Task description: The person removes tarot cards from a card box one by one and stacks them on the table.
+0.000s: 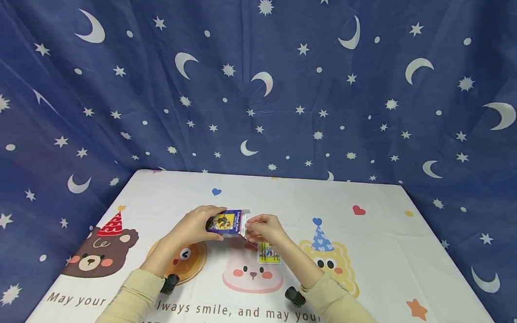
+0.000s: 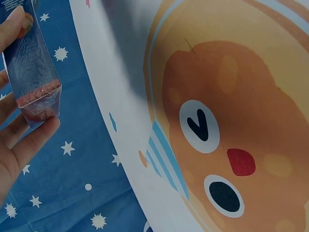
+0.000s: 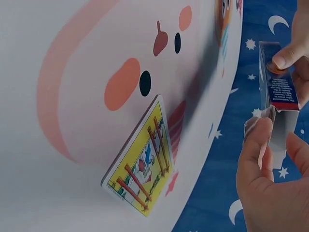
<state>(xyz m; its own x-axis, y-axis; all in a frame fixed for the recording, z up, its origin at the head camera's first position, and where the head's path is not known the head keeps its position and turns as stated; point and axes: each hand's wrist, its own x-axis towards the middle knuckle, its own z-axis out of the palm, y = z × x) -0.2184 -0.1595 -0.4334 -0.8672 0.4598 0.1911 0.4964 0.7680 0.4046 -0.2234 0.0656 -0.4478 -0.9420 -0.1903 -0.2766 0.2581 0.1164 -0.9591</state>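
My left hand (image 1: 197, 224) grips a dark blue tarot card box (image 1: 225, 221) by its sides, with the box's open end toward the right. In the left wrist view, fingers of the left hand (image 2: 14, 140) lie around the box (image 2: 36, 63), whose far end looks glossy and transparent. My right hand (image 1: 265, 227) is at the open end; in the right wrist view the right hand (image 3: 270, 188) pinches a pale flap (image 3: 256, 121) there. The opening shows a whitish inside. A stack of tarot cards (image 3: 142, 162), yellow picture up, lies on the table beside the right forearm.
A white tablecloth (image 1: 367, 265) printed with cartoon animals and lettering covers the table. Behind it hangs a blue curtain (image 1: 289, 85) with moons and stars. Each wrist carries a small black device, such as the right one (image 1: 295, 296).
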